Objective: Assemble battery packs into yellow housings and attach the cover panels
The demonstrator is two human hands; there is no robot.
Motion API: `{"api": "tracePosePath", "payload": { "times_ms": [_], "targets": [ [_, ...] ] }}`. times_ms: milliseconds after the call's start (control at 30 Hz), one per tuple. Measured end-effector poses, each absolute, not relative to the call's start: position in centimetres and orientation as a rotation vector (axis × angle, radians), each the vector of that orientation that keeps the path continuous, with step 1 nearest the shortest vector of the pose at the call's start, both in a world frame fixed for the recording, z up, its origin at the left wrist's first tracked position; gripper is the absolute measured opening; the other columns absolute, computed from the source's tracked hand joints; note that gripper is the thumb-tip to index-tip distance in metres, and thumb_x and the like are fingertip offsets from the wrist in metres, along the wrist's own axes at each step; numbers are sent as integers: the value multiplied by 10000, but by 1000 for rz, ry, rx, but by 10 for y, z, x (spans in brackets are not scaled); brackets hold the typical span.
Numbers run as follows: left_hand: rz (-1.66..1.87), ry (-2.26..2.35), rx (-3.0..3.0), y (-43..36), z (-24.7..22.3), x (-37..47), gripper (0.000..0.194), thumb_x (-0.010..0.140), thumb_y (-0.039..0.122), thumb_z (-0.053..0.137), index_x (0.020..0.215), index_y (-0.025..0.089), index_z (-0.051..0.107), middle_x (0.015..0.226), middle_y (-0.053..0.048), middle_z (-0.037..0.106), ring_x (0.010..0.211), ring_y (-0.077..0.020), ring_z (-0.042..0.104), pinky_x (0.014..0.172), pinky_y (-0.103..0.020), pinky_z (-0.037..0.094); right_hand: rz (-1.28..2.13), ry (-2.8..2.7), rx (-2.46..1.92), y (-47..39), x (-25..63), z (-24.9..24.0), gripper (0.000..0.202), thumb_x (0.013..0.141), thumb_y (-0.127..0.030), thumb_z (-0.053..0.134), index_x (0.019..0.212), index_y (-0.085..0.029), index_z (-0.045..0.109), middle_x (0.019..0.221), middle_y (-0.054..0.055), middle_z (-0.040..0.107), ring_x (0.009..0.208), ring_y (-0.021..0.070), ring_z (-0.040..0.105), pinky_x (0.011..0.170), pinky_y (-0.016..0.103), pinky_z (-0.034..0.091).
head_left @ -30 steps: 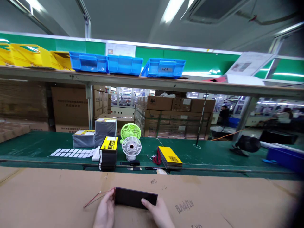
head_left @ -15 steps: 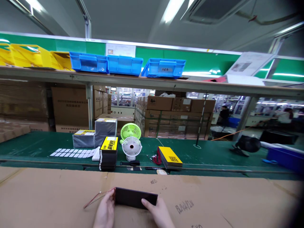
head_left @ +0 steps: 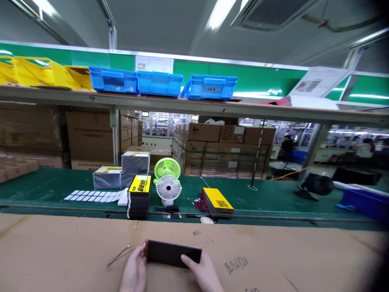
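Dark panel [head_left: 168, 252] smooth, low sheen, plastic by its look; thin leads [head_left: 119, 255] in plastic-like sheathing. Cardboard sheet [head_left: 75, 251] matt, creased, with smoother tape [head_left: 134, 232] across it; green bench top [head_left: 273, 198] smooth, faintly scuffed. Blue bins [head_left: 159, 84] glossy plastic, white fan [head_left: 168, 189] and lime fan [head_left: 167, 165] also plastic, cartons [head_left: 205, 132] matt cardboard, shiny clear wrap [head_left: 196, 160] on the lower ones.

At six o'clock, the dark panel [head_left: 167, 253] is concealing most fingers of the right hand [head_left: 201, 267]; the bottom edge is cropping the left hand [head_left: 135, 267] near the wrist. Between seven and eight, a white fan [head_left: 168, 188] is partly hiding a green fan [head_left: 167, 165]. Near ten, the left edge is truncating a yellow bin [head_left: 6, 76]. At three, a distant person [head_left: 364, 150] is appearing blurred.
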State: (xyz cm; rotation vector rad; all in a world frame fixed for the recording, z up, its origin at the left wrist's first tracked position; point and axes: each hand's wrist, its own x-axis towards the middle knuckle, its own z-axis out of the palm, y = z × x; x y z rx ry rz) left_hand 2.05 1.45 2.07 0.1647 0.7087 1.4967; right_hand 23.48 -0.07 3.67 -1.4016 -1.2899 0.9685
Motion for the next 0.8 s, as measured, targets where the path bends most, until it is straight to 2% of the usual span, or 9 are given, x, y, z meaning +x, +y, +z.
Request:
{"api": "tracePosePath", "payload": {
  "times_ms": [800],
  "targets": [
    [1482, 742, 147, 15, 21, 21, 195, 807, 65, 479, 819, 113, 668, 809, -76, 711, 768, -145, 667, 732, -245, 512, 1012, -1280, -1394, -1, 233, 43, 421, 616, -370, 685, 955, -121, 663, 998, 108, 698, 1006, 296, 610, 919, 378, 441]
  ]
}}
